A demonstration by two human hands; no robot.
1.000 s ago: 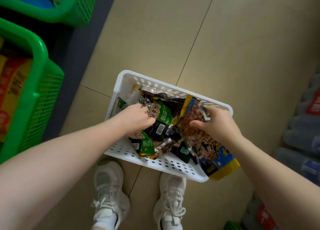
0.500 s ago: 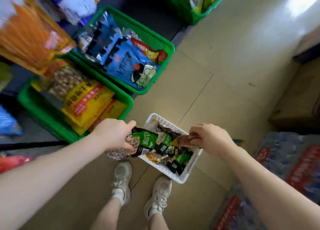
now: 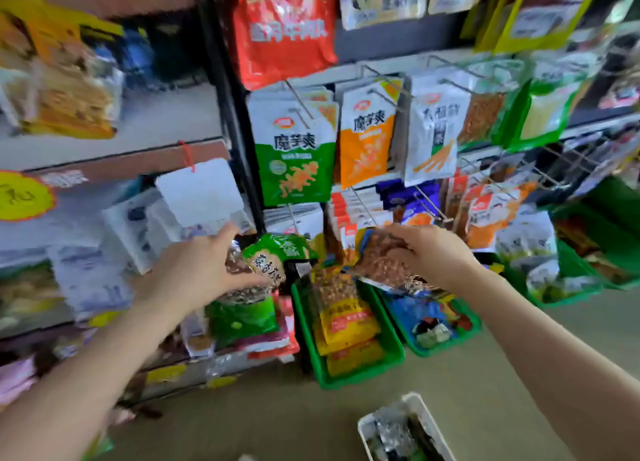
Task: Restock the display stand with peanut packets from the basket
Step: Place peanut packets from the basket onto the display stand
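While both hands pinch packets, right hand [image 3: 429, 252] with its peanut packet [image 3: 379, 261] sits just above the green bin [image 3: 394, 353]; left hand [image 3: 194, 273] grips seed packets [image 3: 263, 263] further left.

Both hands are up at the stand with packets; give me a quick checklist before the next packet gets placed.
1. Right hand grips the peanut packet: ok.
2. Left hand holds the green-topped packet: ok.
3. Green bin with matching peanut packets lies below the right hand: ok.
4. Room left in that bin: cannot tell.
5. White basket on the floor, holding packets: ok.
6. Hooks above free of the hands: ok.
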